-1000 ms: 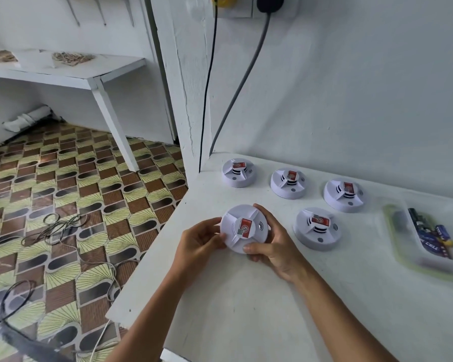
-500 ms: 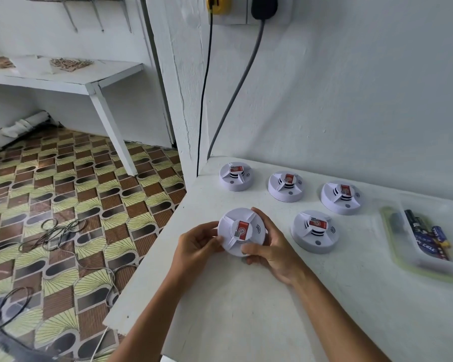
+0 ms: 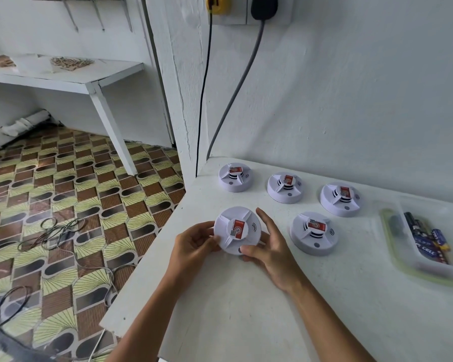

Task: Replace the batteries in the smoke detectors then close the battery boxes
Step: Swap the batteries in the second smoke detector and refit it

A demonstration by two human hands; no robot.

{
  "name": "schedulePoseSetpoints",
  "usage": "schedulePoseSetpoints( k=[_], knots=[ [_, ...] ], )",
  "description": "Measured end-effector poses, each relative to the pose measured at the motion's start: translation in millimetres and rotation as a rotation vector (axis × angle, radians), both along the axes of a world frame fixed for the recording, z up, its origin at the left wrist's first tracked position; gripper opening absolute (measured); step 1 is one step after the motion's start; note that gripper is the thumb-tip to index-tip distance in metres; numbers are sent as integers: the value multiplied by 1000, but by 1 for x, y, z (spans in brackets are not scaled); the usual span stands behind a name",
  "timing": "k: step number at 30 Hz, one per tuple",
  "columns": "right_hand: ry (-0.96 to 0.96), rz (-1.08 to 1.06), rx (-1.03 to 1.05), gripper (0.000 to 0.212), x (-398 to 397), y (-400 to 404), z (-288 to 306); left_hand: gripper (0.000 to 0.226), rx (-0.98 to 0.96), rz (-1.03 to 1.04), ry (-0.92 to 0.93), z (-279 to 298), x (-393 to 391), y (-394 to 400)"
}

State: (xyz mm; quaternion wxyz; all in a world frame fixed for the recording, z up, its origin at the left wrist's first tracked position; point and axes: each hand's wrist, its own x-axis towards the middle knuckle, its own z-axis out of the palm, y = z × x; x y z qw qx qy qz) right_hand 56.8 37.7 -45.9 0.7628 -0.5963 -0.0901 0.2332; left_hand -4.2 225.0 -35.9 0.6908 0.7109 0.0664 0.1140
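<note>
Both hands hold one smoke detector (image 3: 237,230) just above the near left part of the white table (image 3: 246,309), face up, tipped a little toward the camera. Left hand (image 3: 194,244) grips its left rim, fingers curled round the edge; right hand (image 3: 270,246) cups the right side, thumb pressed on the lower rim, index finger held straight up past the far edge, other fingers underneath and hidden. The detector is a round disc with no long axis, and it sits between the two hands, both equally near. The battery box is probably on the underside, out of view, so the next move looks like a flip. Four other detectors (image 3: 313,233) rest face up farther back and to the right, well apart from the hands. A clear tray (image 3: 392,246) with batteries (image 3: 426,240) sits at the far right, nearer the right hand. Red label at the detector's centre, print too small to read; one battery shows "CELL", rest blurred.
</note>
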Motion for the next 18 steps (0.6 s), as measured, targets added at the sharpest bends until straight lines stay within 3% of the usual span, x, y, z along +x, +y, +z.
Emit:
schedulePoseSetpoints(
  k=[6, 18],
  knots=[
    [-189, -79, -161, 87, -12, 8, -2, 30, -2, 7, -11, -1, 0, 2],
    [-278, -99, -195, 89, -11, 10, -7, 42, -15, 6, -18, 4, -3, -2]
  ],
)
